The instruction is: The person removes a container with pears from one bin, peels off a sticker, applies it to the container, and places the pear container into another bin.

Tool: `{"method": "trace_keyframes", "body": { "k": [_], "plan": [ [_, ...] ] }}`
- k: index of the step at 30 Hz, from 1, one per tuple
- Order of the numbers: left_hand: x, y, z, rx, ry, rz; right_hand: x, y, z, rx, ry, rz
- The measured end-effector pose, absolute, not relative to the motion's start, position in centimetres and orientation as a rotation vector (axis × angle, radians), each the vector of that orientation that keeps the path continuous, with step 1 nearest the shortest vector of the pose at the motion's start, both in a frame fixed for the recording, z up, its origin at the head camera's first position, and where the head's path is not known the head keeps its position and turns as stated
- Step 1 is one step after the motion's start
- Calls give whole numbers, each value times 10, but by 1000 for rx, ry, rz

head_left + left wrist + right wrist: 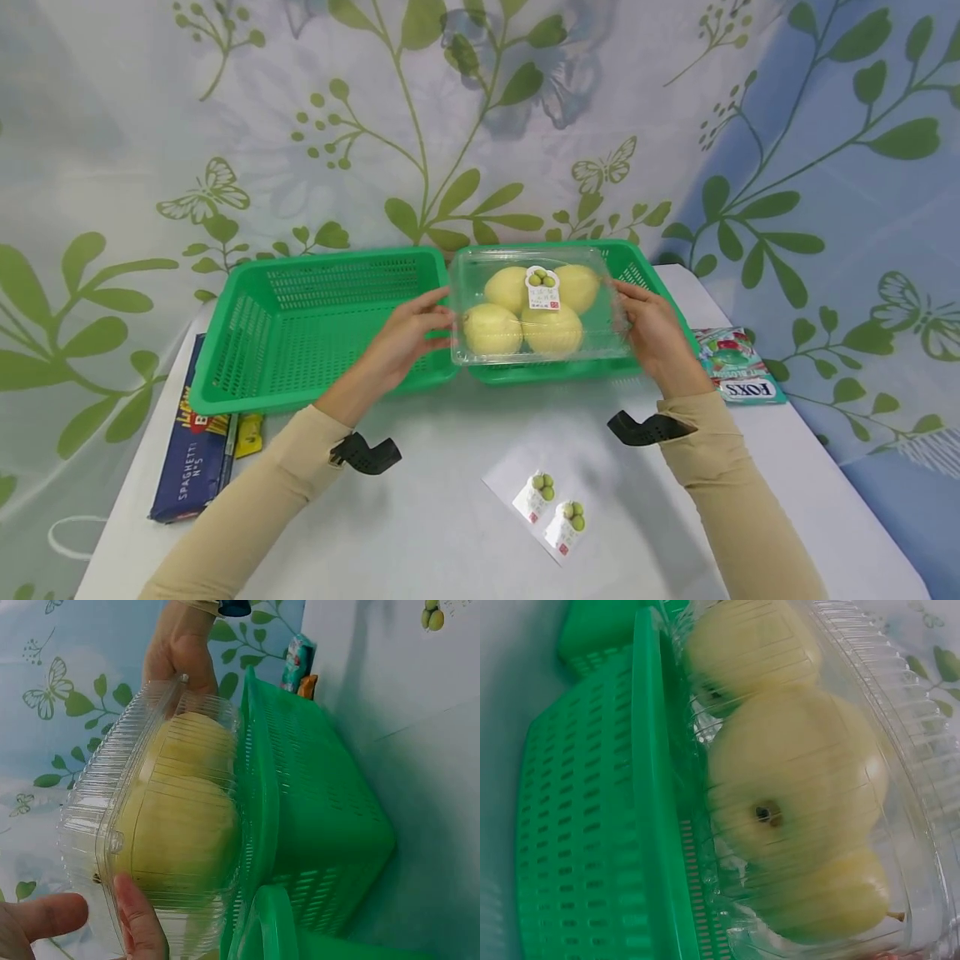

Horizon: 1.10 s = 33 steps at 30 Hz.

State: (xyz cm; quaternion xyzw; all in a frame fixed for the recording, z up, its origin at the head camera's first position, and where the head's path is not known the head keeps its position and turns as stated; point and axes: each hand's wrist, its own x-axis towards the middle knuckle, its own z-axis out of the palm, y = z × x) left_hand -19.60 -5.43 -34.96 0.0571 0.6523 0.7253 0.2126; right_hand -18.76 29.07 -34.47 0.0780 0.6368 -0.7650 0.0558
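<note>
A clear plastic clamshell box (472, 289) of yellow pears (491, 329) is held level over the right green basket (637, 260). On its lid is a white label with a green fruit picture (543, 293). My left hand (405, 337) grips the box's left end; in the left wrist view its thumb and a finger (142, 922) are at the rim. At the opposite end my right hand (654, 332) holds the box, its fingers partly hidden behind the plastic. The pears show close up through the ribbed side in the right wrist view.
Another green basket (330, 333) stands to the left. A sheet with two similar labels (551, 521) lies on the white table (427, 517). A blue spaghetti pack (193, 462) and a yellow packet (249, 435) are at left, a FOX'S bag (738, 367) at right.
</note>
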Motion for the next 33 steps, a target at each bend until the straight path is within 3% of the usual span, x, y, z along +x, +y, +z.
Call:
{"method": "trace_keyframes", "body": {
  "k": [19,33],
  "plan": [
    [-221,-8,-349,59,1879,1993,-220,311,-352,498,2090,-2176],
    [-228,12,-353,31,2052,1722,-238,322,-362,451,2367,-1819]
  ]
}}
